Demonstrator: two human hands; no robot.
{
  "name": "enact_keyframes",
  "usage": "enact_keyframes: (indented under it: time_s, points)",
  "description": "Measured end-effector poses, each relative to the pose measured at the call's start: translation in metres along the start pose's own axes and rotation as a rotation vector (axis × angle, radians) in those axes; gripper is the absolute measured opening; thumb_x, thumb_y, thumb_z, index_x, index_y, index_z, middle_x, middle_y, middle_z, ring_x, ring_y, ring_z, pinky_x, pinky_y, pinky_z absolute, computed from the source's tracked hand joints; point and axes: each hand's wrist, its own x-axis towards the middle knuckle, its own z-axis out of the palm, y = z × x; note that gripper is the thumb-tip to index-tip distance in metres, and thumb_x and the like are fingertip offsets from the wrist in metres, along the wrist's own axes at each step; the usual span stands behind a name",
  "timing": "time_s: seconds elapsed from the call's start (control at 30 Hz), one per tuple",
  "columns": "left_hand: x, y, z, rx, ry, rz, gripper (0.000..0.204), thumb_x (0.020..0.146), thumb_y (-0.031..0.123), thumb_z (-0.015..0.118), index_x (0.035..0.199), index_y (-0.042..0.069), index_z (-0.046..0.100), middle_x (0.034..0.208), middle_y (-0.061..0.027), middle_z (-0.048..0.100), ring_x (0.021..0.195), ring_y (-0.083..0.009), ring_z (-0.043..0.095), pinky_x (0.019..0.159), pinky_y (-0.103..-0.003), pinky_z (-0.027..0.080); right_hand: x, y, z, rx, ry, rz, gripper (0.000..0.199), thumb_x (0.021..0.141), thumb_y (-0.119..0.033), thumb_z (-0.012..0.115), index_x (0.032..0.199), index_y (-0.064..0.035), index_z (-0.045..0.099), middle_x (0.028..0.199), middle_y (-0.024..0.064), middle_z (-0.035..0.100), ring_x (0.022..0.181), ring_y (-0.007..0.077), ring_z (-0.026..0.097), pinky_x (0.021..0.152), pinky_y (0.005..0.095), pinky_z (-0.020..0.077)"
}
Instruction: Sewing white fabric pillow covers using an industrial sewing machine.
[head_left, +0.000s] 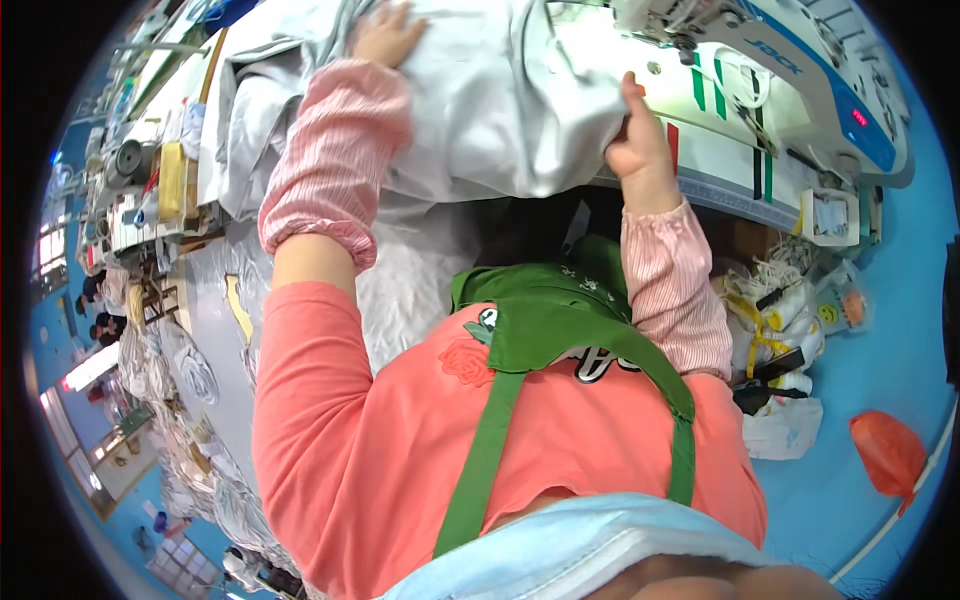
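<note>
Fabric dominates the upper middle of the frame: a big sheet of pale grey-white cloth (pixel 490 110) is spread over the table (pixel 720 185) and spills off its near edge toward the person's lap. It looks soft and thin, creased into long folds, with a raised ridge running down its middle where the layers bunch up. My read is that it lies draped like this so its weight rests on the table while one edge is fed toward the machine.

Next in size, at the upper right, the white and blue sewing machine (pixel 790 70) sits right beside the cloth's right edge, its head hanging over the table.

Now the hands. The left hand (pixel 385 35), top centre-left, lies flat on the cloth with fingers spread apart, palm down, likely pressing to keep the sheet smooth and stop it sliding. The right hand (pixel 640 135), just right of centre, is closed on the cloth's hanging edge, thumb up against the fold, gripping it near the machine's base; that looks like a steering hold.

Both forearms wear pink striped sleeve covers, and a green apron strap crosses the coral shirt below.

Smaller things: white thread cones (pixel 790 320) crowd the right side under the table, and an orange plastic bag (pixel 888 450) lies on the blue floor at lower right.
</note>
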Motion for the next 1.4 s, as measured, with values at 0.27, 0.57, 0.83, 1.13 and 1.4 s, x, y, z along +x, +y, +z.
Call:
enact_keyframes:
  time_s: [0.27, 0.57, 0.83, 1.13, 1.4]
  points:
    - [0.013, -0.098, -0.061, 0.153, -0.533, -0.218, 0.062, 0.094, 0.048, 0.058, 0.143, 0.01, 0.049, 0.134, -0.0251, 0.057, 0.124, -0.0394, 0.055, 0.105, -0.042, 0.043, -0.032, 0.143, 0.076, -0.361, -0.564, 0.227, 0.031, 0.085, -0.017, 0.079, 0.109, 0.001, 0.071, 0.109, 0.0043, 0.071, 0.101, 0.0147, 0.064, 0.093, 0.0289, 0.0491]
    - [0.039, 0.089, -0.005, -0.075, -0.665, 0.36, 0.056, 0.092, 0.044, 0.063, 0.13, 0.003, 0.06, 0.132, -0.0207, 0.06, 0.123, -0.0393, 0.054, 0.106, -0.046, 0.041, -0.205, 0.087, 0.031, -1.114, -0.622, 0.424, 0.053, 0.083, -0.029, 0.081, 0.124, 0.0008, 0.062, 0.117, 0.0085, 0.067, 0.11, 0.0163, 0.057, 0.098, 0.0319, 0.0438]
    - [-0.009, -0.014, -0.006, 0.305, -0.367, -0.067, 0.07, 0.092, 0.056, 0.056, 0.153, 0.027, 0.036, 0.153, -0.0218, 0.039, 0.136, -0.0398, 0.044, 0.107, -0.05, 0.041, -0.263, 0.084, -0.035, -0.912, -0.908, 0.18, 0.035, 0.087, -0.015, 0.077, 0.117, -0.0026, 0.066, 0.103, 0.0043, 0.07, 0.097, 0.0141, 0.062, 0.085, 0.0299, 0.049]
    - [-0.199, 0.29, -0.21, -0.376, -0.735, 1.147, 0.022, 0.08, 0.008, 0.062, 0.1, 0.002, 0.059, 0.094, -0.0124, 0.061, 0.072, -0.0308, 0.063, 0.059, -0.041, 0.051, -0.281, 0.088, -0.037, -0.943, -1.097, -0.265, 0.034, 0.09, -0.021, 0.07, 0.119, -0.004, 0.065, 0.109, 0.0134, 0.068, 0.1, 0.0273, 0.065, 0.087, 0.0343, 0.0515]
    - [-0.2, 0.288, -0.198, -0.577, -0.644, 1.148, 0.019, 0.067, -0.005, 0.061, 0.082, 0.001, 0.051, 0.08, -0.0105, 0.049, 0.062, -0.0297, 0.055, 0.05, -0.039, 0.045, -0.24, 0.047, -0.043, -1.32, -0.514, -1.453, 0.027, 0.072, 0.002, 0.072, 0.098, -0.0002, 0.068, 0.093, 0.0112, 0.068, 0.075, 0.0299, 0.065, 0.065, 0.036, 0.0534]
